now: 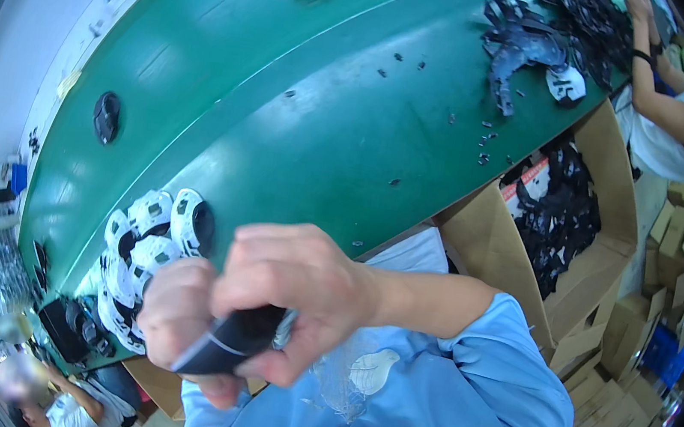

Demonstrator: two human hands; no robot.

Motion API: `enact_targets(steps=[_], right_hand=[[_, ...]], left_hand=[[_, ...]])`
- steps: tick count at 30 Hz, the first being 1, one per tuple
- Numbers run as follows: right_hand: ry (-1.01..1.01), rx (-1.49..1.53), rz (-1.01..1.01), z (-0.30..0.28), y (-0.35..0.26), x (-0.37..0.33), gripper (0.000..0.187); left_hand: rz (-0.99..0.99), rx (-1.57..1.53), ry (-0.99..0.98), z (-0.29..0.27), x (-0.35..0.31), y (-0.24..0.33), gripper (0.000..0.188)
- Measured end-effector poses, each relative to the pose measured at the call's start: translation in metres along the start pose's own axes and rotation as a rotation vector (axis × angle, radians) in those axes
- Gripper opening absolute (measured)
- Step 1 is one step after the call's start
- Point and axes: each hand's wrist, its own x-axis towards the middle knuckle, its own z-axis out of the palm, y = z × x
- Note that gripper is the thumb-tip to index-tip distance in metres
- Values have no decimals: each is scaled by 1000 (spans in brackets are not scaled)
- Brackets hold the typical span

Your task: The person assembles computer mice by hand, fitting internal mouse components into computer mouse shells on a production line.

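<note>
Both of my hands are raised close in front of my blue shirt, over the table's near edge. My right hand (305, 295) is closed around a smooth black curved piece (235, 338) with a thin pale line across it. Against its left side my left hand (176, 321) is closed too, with fingers pressed on the piece. A small silvery bit (284, 329) shows beside my right fingers; what it belongs to is unclear. Just beyond my left hand lies a cluster of white-and-black helmet-like shells (153, 253) on the green table (300, 139).
A black rounded shell (107, 117) lies farther left. Small black bits (485, 143) are scattered toward the right, near a heap of black parts (528, 48). An open carton (526, 259) of black pieces stands right. Co-workers sit at far right (674, 119) and lower left (78, 412).
</note>
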Motion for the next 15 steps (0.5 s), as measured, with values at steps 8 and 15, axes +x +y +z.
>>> enact_targets(steps=[8, 15], right_hand=[[260, -358, 172, -46, 53, 6, 59], [255, -1005, 454, -199, -75, -80, 18]], left_hand=[[-996, -491, 270, -19, 66, -184, 67], [-718, 924, -372, -97, 120, -417, 72]])
